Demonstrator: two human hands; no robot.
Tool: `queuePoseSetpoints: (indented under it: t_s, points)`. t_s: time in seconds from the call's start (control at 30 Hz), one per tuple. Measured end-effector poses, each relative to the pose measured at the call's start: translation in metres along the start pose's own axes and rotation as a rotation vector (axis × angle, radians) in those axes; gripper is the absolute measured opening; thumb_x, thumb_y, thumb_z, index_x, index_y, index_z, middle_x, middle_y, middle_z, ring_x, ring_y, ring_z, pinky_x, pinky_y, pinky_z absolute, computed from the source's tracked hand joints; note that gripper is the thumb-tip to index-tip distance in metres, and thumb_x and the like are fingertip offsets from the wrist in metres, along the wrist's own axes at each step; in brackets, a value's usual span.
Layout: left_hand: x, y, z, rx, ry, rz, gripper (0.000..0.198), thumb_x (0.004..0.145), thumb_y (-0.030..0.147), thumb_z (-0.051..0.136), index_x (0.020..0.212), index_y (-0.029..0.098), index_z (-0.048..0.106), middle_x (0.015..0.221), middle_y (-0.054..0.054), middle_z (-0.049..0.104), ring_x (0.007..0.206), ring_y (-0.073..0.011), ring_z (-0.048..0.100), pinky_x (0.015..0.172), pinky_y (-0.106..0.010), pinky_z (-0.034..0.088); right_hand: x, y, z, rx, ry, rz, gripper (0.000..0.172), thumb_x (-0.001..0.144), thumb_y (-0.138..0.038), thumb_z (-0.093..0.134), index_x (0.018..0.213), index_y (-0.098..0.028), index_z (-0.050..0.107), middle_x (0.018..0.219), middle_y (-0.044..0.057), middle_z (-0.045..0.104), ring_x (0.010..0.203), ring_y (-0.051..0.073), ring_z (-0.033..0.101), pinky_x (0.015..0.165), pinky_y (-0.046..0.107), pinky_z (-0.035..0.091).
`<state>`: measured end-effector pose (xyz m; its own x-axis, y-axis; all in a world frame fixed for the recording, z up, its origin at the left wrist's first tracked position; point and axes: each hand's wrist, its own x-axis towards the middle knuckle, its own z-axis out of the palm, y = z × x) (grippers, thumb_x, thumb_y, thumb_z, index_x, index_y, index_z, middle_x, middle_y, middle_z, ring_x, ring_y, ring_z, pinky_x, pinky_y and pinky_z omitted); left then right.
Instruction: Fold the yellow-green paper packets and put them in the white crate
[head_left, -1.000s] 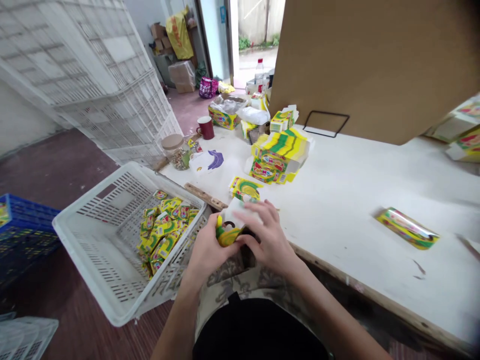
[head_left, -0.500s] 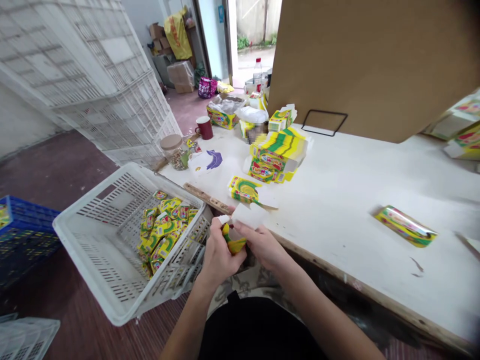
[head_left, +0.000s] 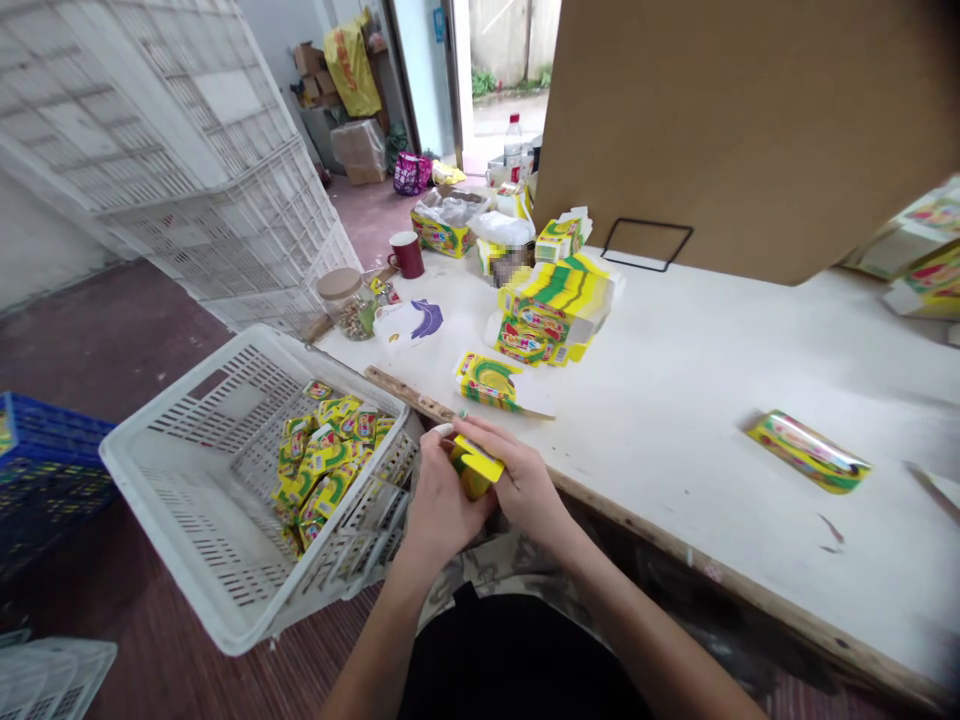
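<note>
Between my hands, just in front of the table's near edge, is a small yellow and green carton (head_left: 480, 468). My left hand (head_left: 444, 505) is closed around its left and lower side. The fingers of my right hand (head_left: 521, 475) press on its top and right side, where a yellow flap shows. My fingers cover much of the carton. Beyond them on the white table (head_left: 675, 400) lies a yellow and green carton with a white flap (head_left: 487, 383). Behind that stands a stack of flattened cartons (head_left: 555, 310).
Left of me, a white plastic crate (head_left: 247, 610) holds several yellow packs (head_left: 334, 455). A shiny wrapped pack (head_left: 810, 450) lies on the table's right. A jar (head_left: 349, 305) and a red mug (head_left: 407, 255) stand at the far left; a large cardboard sheet (head_left: 735, 130) rises behind.
The carton's white flap, raised before, has been folded over, and its yellow face now shows. My right hand has closed in over the top of the carton.
</note>
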<state>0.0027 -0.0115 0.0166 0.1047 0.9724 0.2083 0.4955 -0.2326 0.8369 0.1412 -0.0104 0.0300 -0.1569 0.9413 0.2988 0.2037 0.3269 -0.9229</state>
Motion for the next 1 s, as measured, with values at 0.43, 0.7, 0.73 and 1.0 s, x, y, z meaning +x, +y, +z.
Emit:
queuePoseSetpoints:
  t_s: [0.43,0.7,0.73,1.0]
  points:
    - [0.002,0.002,-0.022,0.169,-0.205,-0.008,0.051,0.066,0.028,0.072,0.112,0.022,0.051,0.096,-0.006,0.067,0.085,-0.0245,0.065,0.075,-0.036,0.051,0.004,0.002,-0.027,-0.235,-0.323,-0.031,0.022,0.084,-0.022,0.062,0.104,-0.021,0.071,0.136,0.016,0.054,0.13,0.031,0.048,0.104,0.048,0.043]
    - [0.002,-0.008,-0.02,0.256,-0.185,-0.011,0.058,0.064,0.022,0.068,0.119,0.019,0.05,0.114,-0.012,0.066,0.103,-0.0296,0.064,0.088,-0.042,0.051,-0.003,0.009,-0.011,-0.17,-0.265,0.029,0.043,0.077,-0.01,0.064,0.118,-0.021,0.063,0.135,0.013,0.05,0.133,0.028,0.042,0.111,0.046,0.034]
    - [0.002,-0.007,-0.022,0.256,-0.195,-0.012,0.057,0.064,0.022,0.068,0.119,0.018,0.05,0.113,-0.012,0.066,0.102,-0.029,0.064,0.088,-0.042,0.051,-0.003,0.009,-0.01,-0.158,-0.268,0.013,0.04,0.078,-0.011,0.063,0.117,-0.021,0.063,0.133,0.012,0.051,0.13,0.027,0.045,0.109,0.045,0.036]
    - [0.007,0.0,-0.026,0.212,-0.28,-0.002,0.056,0.066,0.031,0.07,0.117,0.016,0.054,0.112,-0.011,0.067,0.102,-0.0262,0.064,0.09,-0.04,0.051,0.004,0.009,-0.03,-0.106,-0.423,-0.023,0.023,0.084,-0.019,0.063,0.107,-0.021,0.065,0.115,0.009,0.057,0.11,0.023,0.056,0.098,0.038,0.044]
